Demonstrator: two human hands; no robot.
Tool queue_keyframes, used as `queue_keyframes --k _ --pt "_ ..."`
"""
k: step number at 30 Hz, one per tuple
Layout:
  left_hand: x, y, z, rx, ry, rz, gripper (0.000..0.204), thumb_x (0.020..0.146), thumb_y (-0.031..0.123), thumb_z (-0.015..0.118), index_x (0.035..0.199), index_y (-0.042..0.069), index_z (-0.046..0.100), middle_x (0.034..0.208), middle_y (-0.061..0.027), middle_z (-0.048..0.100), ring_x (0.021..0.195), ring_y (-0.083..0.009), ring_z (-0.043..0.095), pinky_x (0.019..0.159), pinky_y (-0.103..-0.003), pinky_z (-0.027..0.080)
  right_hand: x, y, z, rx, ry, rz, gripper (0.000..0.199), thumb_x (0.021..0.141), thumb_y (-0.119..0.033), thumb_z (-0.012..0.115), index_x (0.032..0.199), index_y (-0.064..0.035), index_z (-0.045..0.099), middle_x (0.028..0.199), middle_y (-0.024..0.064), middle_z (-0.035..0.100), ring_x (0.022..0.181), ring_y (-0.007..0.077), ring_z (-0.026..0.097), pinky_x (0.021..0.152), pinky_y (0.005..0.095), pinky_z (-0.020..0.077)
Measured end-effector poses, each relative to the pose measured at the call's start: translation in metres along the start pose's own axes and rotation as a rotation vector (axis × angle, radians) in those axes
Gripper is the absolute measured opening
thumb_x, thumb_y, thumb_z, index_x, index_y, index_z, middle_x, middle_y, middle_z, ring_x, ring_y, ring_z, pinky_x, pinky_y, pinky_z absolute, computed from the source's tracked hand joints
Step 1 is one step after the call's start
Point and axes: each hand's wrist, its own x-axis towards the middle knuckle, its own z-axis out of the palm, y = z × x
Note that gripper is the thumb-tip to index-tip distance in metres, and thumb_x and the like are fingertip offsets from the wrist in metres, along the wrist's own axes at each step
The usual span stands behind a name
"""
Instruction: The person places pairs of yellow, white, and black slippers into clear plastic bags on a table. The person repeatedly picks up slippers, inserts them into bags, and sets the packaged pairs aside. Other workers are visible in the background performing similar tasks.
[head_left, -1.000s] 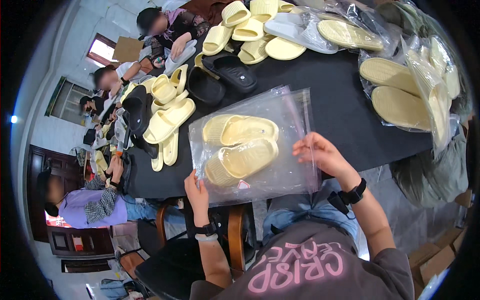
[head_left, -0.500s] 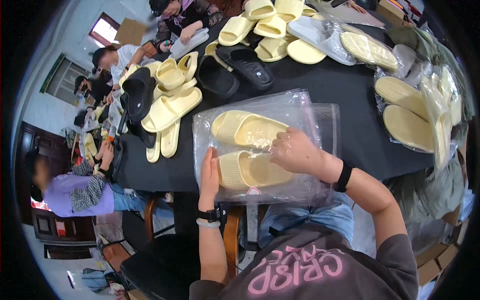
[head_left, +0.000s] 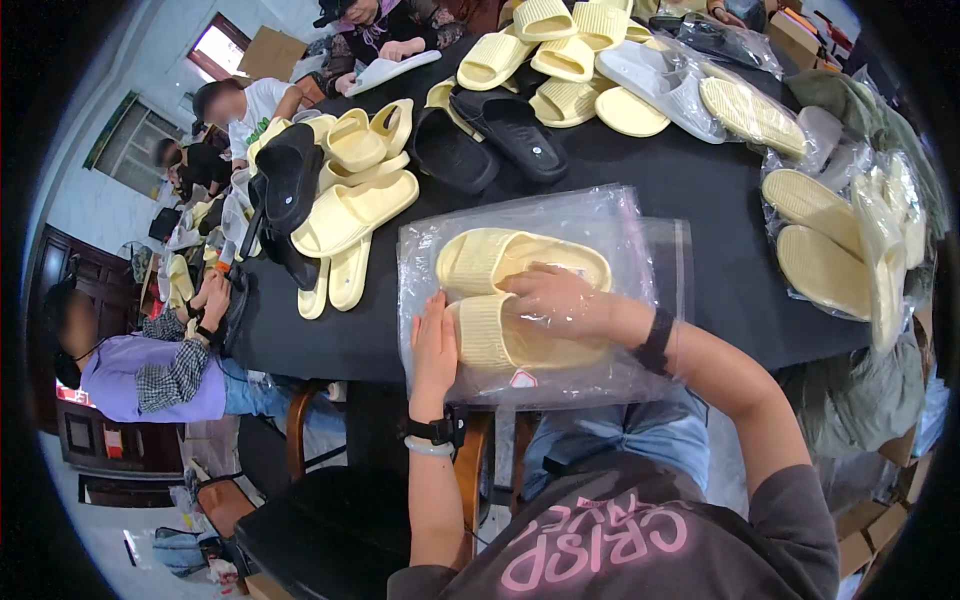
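A pair of pale yellow slide slippers [head_left: 475, 262] lies side by side in a clear plastic bag [head_left: 425, 235], straps toward the left. My right hand [head_left: 562, 300] reaches in from the bag's right side, apparently beneath the film. Its fingers are bent down at the inner edges of the two straps, and their tips are partly hidden. Against the strap end of the near slipper, my left hand [head_left: 434, 345] rests flat with fingers straight, on the outside of the bag. A small white and red tag [head_left: 523, 379] shows below the near slipper.
Loose yellow slippers [head_left: 357, 213] and black slippers [head_left: 452, 148] are heaped left and beyond the bag on the black table [head_left: 720, 300]. Bagged yellow slippers [head_left: 822, 270] lie at the right end. A person in a purple vest [head_left: 155, 380] sits at the left; others work farther off.
My right hand has moved left, deeper over the slippers to their straps. The left hand has shifted from the bag's edge onto the near slipper's strap end. The view has shifted slightly.
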Motion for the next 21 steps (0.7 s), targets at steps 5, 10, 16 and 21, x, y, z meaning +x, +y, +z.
queue_keyframes --k 5,10,16,21 --pt "0.000 0.003 0.004 0.102 0.034 -0.041 0.052 0.105 0.031 0.032 0.147 0.001 0.037 0.151 -0.0167 0.039 0.143 -0.0303 0.032 0.118 -0.046 0.017 -0.059 0.009 -0.047 0.045 0.014 0.027 0.026 0.083 -0.024 0.061 0.104 -0.0102 0.069 0.129 0.0115 0.058 0.120 0.0311 0.053 0.102 0.0460 0.0393" --pt "-0.002 0.017 0.005 0.475 0.001 0.004 0.058 0.102 0.037 0.039 0.148 0.001 0.035 0.152 -0.0162 0.038 0.143 -0.0296 0.033 0.117 -0.051 0.018 -0.145 0.018 -0.068 0.040 0.064 0.258 0.021 0.082 -0.016 0.063 0.101 -0.0093 0.069 0.129 0.0131 0.058 0.120 0.0338 0.053 0.102 0.0451 0.0389" --pt "-0.019 0.000 -0.002 0.596 0.054 -0.055 0.062 0.101 0.040 0.042 0.149 0.002 0.033 0.152 -0.0170 0.037 0.142 -0.0296 0.033 0.116 -0.054 0.018 -0.210 0.002 -0.103 -0.057 0.259 0.582 0.013 0.082 -0.009 0.064 0.093 -0.0027 0.068 0.122 0.0183 0.060 0.116 0.0369 0.054 0.096 0.0432 0.0428" --pt "-0.023 0.003 -0.006 0.558 0.001 -0.068 0.064 0.098 0.044 0.046 0.151 0.009 0.032 0.156 -0.0194 0.029 0.145 -0.0353 0.025 0.115 -0.058 0.017 -0.225 -0.023 -0.131 0.033 0.823 0.800 0.016 0.082 -0.003 0.061 0.095 0.0053 0.063 0.130 0.0241 0.054 0.117 0.0380 0.053 0.102 0.0366 0.0400"
